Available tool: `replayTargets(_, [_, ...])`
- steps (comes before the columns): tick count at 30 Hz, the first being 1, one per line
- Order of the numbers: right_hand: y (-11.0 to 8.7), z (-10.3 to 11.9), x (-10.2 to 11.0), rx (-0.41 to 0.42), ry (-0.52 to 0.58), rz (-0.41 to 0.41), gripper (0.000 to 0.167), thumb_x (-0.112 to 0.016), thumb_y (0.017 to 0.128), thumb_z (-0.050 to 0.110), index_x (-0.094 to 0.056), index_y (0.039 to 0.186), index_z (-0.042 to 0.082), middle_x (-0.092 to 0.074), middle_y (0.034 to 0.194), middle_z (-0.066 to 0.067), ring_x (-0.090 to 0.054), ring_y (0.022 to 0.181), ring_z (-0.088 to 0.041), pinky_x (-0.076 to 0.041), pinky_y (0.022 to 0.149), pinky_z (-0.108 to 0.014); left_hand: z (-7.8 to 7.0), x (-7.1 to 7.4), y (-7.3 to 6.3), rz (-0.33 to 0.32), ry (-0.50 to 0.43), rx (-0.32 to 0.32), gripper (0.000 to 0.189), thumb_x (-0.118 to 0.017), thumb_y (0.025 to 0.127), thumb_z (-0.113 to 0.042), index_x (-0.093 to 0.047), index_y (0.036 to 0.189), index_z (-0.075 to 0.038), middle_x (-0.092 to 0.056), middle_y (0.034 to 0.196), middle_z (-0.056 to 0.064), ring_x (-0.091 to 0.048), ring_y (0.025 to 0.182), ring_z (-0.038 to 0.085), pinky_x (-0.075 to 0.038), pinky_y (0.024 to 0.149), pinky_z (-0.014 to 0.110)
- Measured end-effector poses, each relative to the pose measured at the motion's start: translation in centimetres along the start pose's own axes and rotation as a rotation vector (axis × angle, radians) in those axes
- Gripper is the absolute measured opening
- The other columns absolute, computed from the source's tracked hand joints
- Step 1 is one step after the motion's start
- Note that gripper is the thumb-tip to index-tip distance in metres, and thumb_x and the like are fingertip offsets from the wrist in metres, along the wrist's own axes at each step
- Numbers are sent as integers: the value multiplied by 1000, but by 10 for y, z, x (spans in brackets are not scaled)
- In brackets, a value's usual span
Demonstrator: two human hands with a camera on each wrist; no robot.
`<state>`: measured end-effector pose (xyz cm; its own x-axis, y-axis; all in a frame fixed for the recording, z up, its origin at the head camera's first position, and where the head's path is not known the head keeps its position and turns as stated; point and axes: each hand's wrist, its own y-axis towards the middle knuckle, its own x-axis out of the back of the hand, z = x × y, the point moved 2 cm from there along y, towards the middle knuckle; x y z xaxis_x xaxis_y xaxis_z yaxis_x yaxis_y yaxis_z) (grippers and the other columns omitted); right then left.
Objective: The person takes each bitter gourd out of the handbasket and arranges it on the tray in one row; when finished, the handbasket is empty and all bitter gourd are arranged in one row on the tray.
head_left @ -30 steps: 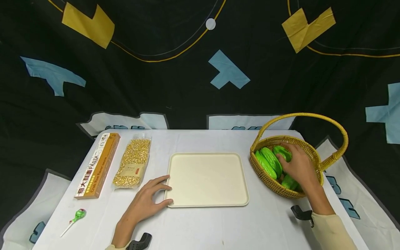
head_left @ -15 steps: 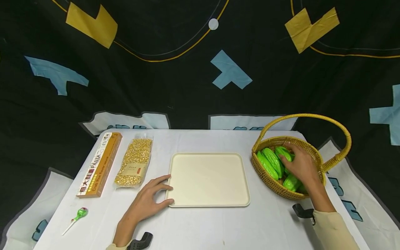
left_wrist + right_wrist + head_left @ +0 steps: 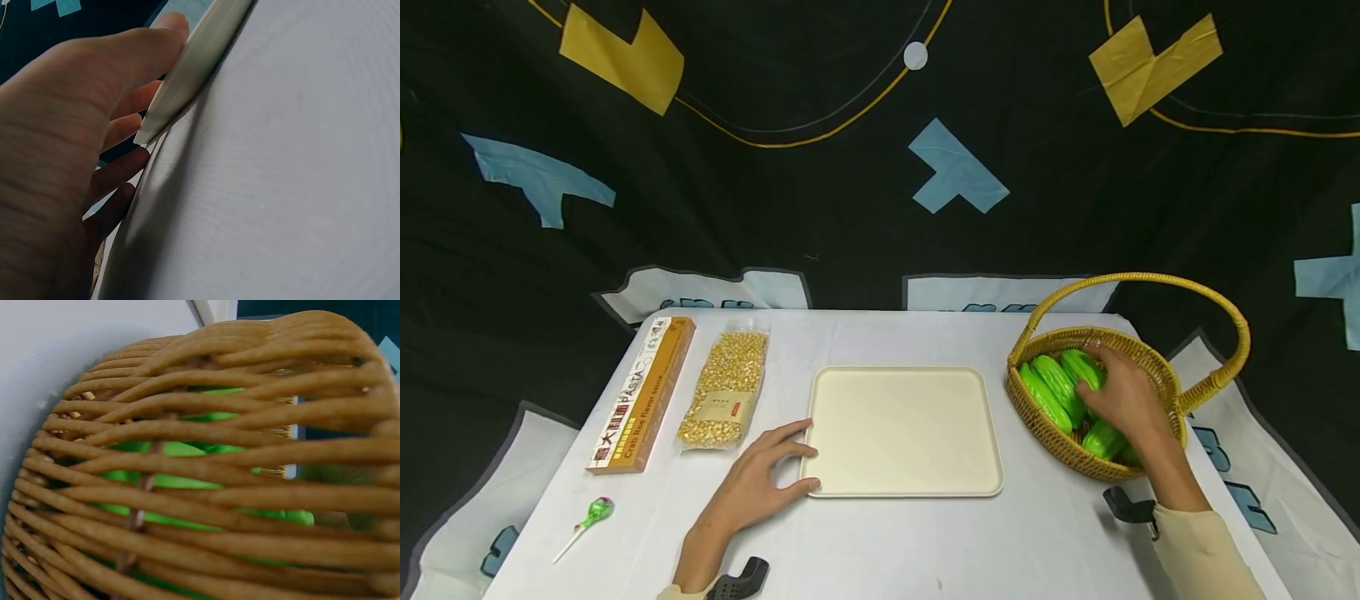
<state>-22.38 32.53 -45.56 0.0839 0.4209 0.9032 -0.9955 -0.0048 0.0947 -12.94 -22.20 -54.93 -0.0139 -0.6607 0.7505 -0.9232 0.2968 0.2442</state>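
Observation:
In the head view my left hand (image 3: 751,487) lies at the left edge of a cream tray (image 3: 906,432). Its fingers are spread and loosely bent, the tips at the rim; in the left wrist view the thumb (image 3: 169,47) touches the tray's rim (image 3: 194,69). My right hand (image 3: 1126,396) reaches into a wicker basket (image 3: 1051,446), thumb and fingers about a bright green, ridged bitter melon (image 3: 1078,367). Its fingertips are partly hidden. Several more bitter melons (image 3: 1047,400) lie beside it. In the right wrist view the basket's weave (image 3: 187,462) hides most of the hand.
On the left of the white-covered table (image 3: 880,550) lie a pasta box (image 3: 643,396), a bag of corn kernels (image 3: 724,387) and a green-wrapped lollipop (image 3: 593,514). The basket's tall handle (image 3: 1150,279) arches over its right side. A black patterned cloth (image 3: 820,208) hangs behind.
The head view has shifted slightly, moving the scene a little to the right. More of the bitter melon below my right hand shows. My left hand keeps its place at the tray.

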Motion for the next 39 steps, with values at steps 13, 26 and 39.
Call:
replayTargets(13, [-12, 7, 14, 4, -1, 120, 72, -75, 92, 14, -46, 156, -4, -47, 151, -41, -56, 117, -51, -53, 81, -62, 1, -1, 0, 0, -5, -5, 41, -94, 83, -45, -79, 118, -30, -55, 160, -9, -53, 146, 24, -44, 120, 47])
replayTargets(26, [-30, 11, 16, 30, 122, -69, 70, -76, 90, 11, -52, 155, 1, -51, 151, -35, -52, 128, -55, -48, 95, -74, 0, 1, -1, -14, -3, -25, 40, -95, 82, -41, -79, 117, -29, -56, 159, -8, -54, 145, 26, -44, 118, 47])
replayTargets(39, [-44, 29, 18, 67, 220, -239, 65, -79, 87, 8, -61, 149, 3, -60, 142, -30, -58, 119, -45, -50, 85, -47, -2, 2, -2, -18, 10, -19, 40, -95, 82, -41, -78, 115, -28, -57, 159, -6, -55, 145, 28, -44, 118, 48])
